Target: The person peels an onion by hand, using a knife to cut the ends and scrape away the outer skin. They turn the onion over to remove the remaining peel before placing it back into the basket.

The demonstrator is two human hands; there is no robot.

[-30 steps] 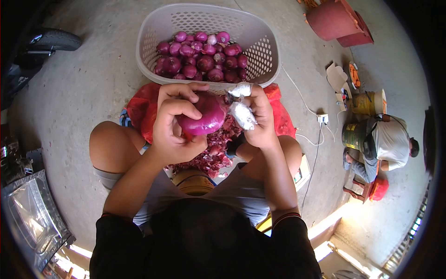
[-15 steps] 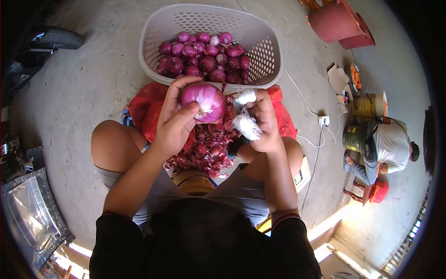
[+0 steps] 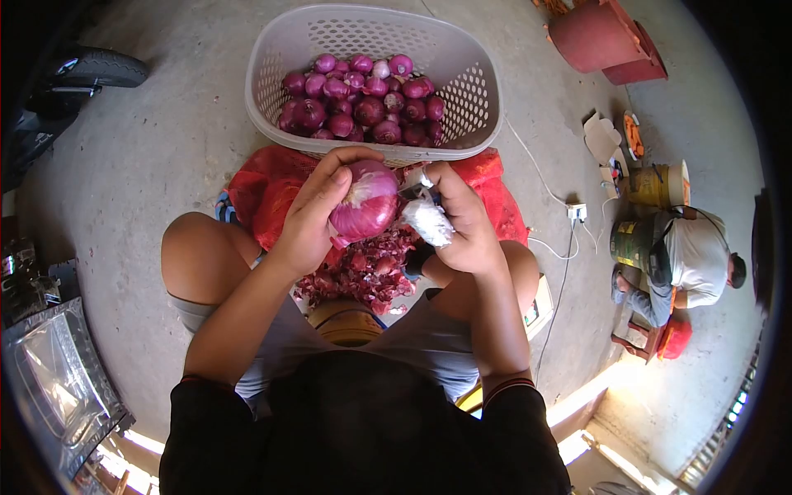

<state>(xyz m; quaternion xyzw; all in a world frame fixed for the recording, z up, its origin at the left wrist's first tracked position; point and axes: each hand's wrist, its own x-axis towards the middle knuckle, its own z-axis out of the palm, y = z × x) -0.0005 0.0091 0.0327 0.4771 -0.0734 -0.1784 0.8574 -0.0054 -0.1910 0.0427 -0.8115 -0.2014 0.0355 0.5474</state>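
Observation:
My left hand [image 3: 309, 216] is closed around a large red onion [image 3: 371, 206], thumb on its upper left beside the pale end. A bit of loose skin sticks out at the onion's lower left. Close to the onion's right side, my right hand [image 3: 466, 219] is closed on what looks like a small knife [image 3: 412, 191], its dark blade mostly hidden by the fingers. White wrapping [image 3: 429, 221] covers the right thumb, and some shows on the forefinger. Below both hands lies a heap of onion skins [image 3: 371, 268] on a red mesh sack [image 3: 264, 186].
A grey plastic basket [image 3: 375, 151] of red onions stands just ahead. Between my knees is a yellowish bucket [image 3: 351, 326]. Cables run to a power strip [image 3: 577, 212] on the right. Farther right a person [image 3: 697, 256] bends beside buckets. A tyre [image 3: 103, 68] is at left.
The onion has turned in my left hand and sits slightly lower, its pale end now facing up and left. My right hand has moved left, nearer the onion, its fingers drawn closer together.

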